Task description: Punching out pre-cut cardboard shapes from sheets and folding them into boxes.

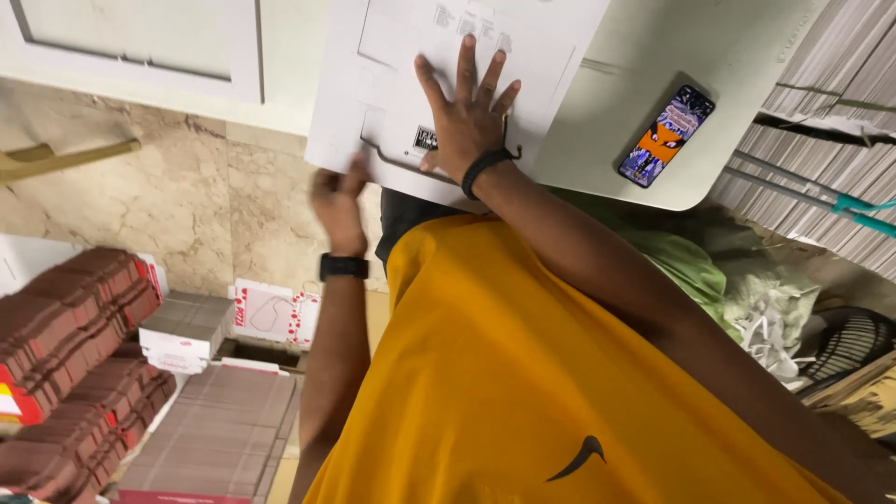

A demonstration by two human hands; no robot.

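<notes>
on the pale tabletop (653, 140) in front of the person, a flat white cardboard sheet (392, 84) printed with fold lines is lying, with its near corner jutting past the table's edge over the lap. the sheet is looking thin and light, stiff enough to hold flat yet ready to bend along its scored lines; it would probably slide easily on the smooth top, so an edge or corner seems the best place to take hold, with a palm pinning the middle.

the right hand (467, 117) is pressing down on the sheet, palm flat and fingers spread wide, gripping nothing; a dark band is circling its wrist, and the forearm is running back toward the yellow shirt (523, 373). the left hand (336, 201) is meeting the sheet's overhanging edge from the side, wrist bent and a black watch showing, but it is blurred, so i cannot tell whether its fingers are pinching the edge or only touching it.

a phone (666, 136) with a colourful screen is lying on the table, apart from the sheet. down on the floor to the left, stacks of flattened brown cartons (84, 355) and some red-and-white box blanks (266, 313) are resting by the marble wall. banded bundles of grey board (831, 121) are leaning at the right.
</notes>
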